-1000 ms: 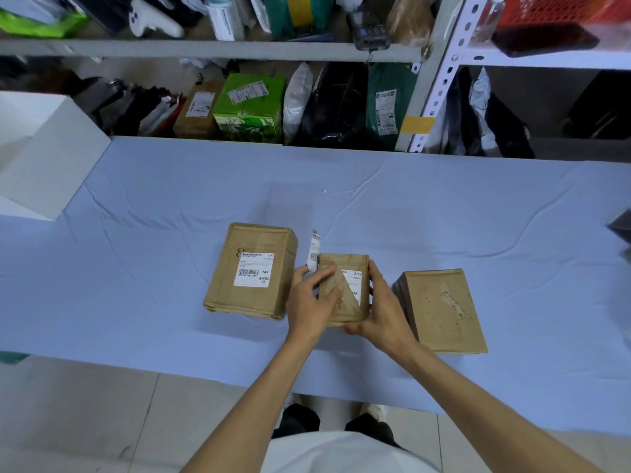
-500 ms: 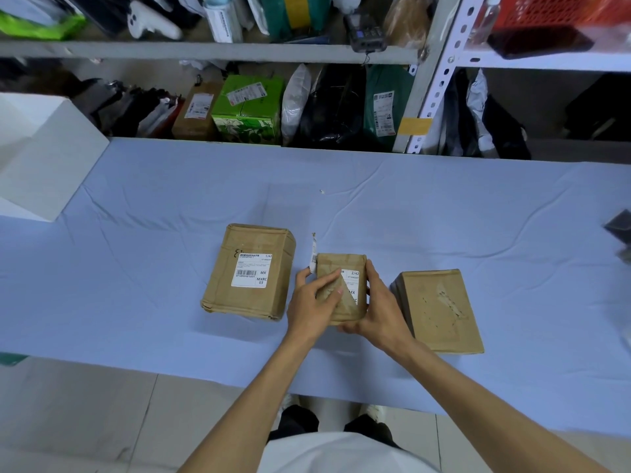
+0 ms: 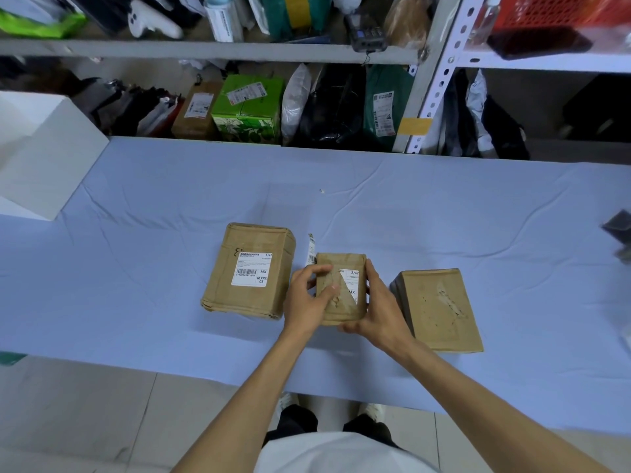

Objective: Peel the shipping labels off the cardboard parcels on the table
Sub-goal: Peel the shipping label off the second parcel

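Three brown cardboard parcels lie in a row on the blue-covered table [image 3: 444, 216]. The left parcel [image 3: 251, 295] carries a whole white label [image 3: 252, 269]. The small middle parcel [image 3: 341, 264] has a half-peeled label [image 3: 352, 283]; its loose white strip [image 3: 311, 252] stands up at the parcel's left edge. My left hand [image 3: 309, 298] pinches that peeled part, fingers across the parcel's top. My right hand [image 3: 379, 305] grips the parcel's right side and near edge. The right parcel [image 3: 438, 310] shows only torn glue marks.
A white open box [image 3: 44, 155] stands at the table's left end. A dark object [image 3: 619, 227] sits at the right edge. Behind the table, metal shelves [image 3: 205, 51] hold bags and several labelled parcels. Tiled floor lies below the near edge.
The loose label strip looks narrower and edge-on now. My left fingers have shifted slightly across the middle parcel; my right hand keeps its hold.
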{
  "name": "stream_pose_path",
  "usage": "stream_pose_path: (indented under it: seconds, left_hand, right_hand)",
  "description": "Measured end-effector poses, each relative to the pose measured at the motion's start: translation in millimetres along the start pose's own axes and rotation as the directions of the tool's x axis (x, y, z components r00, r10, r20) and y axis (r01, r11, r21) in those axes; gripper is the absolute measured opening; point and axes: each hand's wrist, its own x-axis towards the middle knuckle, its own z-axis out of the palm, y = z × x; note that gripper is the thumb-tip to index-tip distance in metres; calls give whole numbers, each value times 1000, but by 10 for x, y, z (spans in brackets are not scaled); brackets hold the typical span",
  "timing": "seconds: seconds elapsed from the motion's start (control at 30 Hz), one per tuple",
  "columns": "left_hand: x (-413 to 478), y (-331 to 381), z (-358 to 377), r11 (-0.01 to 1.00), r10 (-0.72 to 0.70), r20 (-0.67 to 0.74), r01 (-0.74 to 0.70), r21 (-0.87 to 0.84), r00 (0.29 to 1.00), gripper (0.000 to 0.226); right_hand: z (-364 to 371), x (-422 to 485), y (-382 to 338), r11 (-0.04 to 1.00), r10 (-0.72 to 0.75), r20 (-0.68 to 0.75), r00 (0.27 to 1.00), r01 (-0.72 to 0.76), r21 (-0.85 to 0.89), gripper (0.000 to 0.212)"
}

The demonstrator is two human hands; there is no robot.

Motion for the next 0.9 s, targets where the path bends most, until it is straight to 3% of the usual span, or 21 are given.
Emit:
stream_pose_path:
  seconds: [0.23, 0.9]
  left_hand:
    - [48, 36, 89, 1000, 10, -152, -12, -10, 988, 15]
    - [13, 115, 153, 989, 9, -192, 20, 150, 981, 12]
  right_hand:
    - [12, -29, -4, 999, -3, -2, 1000, 2, -43, 139]
    - [20, -62, 11, 997, -16, -19, 1000, 15, -73, 140]
